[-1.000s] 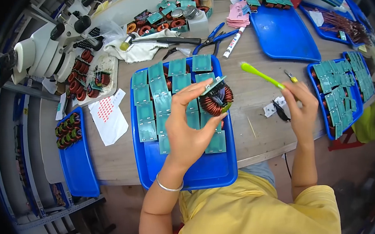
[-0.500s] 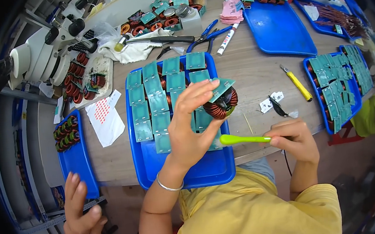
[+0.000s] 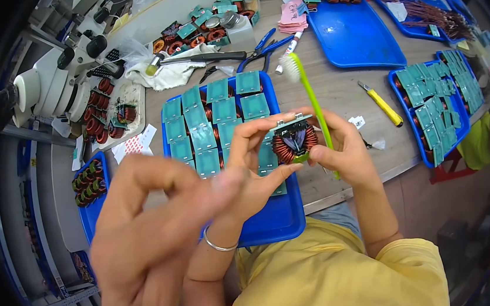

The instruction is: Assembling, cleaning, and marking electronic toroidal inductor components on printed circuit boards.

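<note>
Copper coil [image 3: 293, 148] with its green board [image 3: 291, 124] is held up over the right edge of the blue tray [image 3: 276, 228], pinched in the left hand [image 3: 255, 182]; the right hand [image 3: 348, 150] clasps a green toothbrush [image 3: 311, 95], thumb at the coil. Another person's blurred hand [image 3: 147, 245] looms left.

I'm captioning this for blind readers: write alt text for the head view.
The left hand holds a copper-wound coil joined to a green circuit board; the right hand, gripping a green toothbrush, is at its other side. Another person's blurred hand covers the left foreground. A blue tray of similar boards lies below.
</note>
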`<state>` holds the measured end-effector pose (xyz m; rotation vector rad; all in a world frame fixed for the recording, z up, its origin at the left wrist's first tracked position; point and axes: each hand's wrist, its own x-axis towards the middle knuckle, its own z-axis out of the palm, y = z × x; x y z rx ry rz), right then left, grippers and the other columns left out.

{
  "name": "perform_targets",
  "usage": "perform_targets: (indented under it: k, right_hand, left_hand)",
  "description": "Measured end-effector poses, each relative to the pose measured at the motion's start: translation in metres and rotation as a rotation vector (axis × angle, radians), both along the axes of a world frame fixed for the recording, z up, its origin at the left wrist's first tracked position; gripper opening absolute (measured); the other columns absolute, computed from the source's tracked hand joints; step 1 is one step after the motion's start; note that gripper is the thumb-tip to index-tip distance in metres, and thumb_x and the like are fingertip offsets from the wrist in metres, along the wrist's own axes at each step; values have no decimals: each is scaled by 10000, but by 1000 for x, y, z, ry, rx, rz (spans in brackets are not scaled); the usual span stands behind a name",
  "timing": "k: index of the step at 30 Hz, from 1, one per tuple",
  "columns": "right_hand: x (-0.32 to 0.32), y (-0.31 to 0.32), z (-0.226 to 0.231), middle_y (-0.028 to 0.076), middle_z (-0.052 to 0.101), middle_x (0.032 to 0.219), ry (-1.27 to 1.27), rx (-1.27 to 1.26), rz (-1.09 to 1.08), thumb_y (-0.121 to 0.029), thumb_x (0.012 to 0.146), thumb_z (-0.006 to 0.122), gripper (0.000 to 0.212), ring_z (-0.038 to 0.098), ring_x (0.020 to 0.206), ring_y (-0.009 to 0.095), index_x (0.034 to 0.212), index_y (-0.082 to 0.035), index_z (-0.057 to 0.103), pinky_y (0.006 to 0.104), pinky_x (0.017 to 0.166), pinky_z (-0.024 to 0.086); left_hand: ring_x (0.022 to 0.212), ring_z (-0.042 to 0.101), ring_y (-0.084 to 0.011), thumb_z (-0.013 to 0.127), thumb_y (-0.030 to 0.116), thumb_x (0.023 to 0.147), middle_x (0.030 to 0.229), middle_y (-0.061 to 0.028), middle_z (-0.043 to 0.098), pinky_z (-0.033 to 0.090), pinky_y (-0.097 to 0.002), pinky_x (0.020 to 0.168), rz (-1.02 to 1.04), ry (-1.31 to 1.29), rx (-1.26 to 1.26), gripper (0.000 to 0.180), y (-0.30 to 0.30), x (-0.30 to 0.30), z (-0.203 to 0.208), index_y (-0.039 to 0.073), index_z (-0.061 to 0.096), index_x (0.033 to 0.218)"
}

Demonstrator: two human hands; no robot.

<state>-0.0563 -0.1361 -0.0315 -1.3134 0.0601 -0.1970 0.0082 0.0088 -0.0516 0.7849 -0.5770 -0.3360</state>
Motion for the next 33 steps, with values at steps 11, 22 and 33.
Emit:
perform_targets:
  k: [11,22,33]
  right_hand:
    - [1,7,-10,81,552,976,-19,-42,-62,-14,691,697,519,558,838,121,1168,26,499,255,732,474]
    - [0,11,-6,114,514,1143,-1,-359,-75,45,625,687,545,560,896,137,1141,37,513,184,615,526]
    - [0,7,-10,101,529,1127,37,105,7,-155,772,648,537,562,740,69,1232,16,430,151,512,399]
  left_hand:
    - [1026,476,-202,565,-96,700,1136,-140,467,390,-309,869,31,-143,308,428,4,9,9,43,477,1094]
    - [1083,446,-171,536,-115,688,1177,-121,433,389,-312,900,29,-182,454,383,11,9,6,40,400,1011]
    - [998,517,-232,787,84,594,1042,-110,514,418,-333,865,182,-420,675,558,13,11,9,31,490,1064]
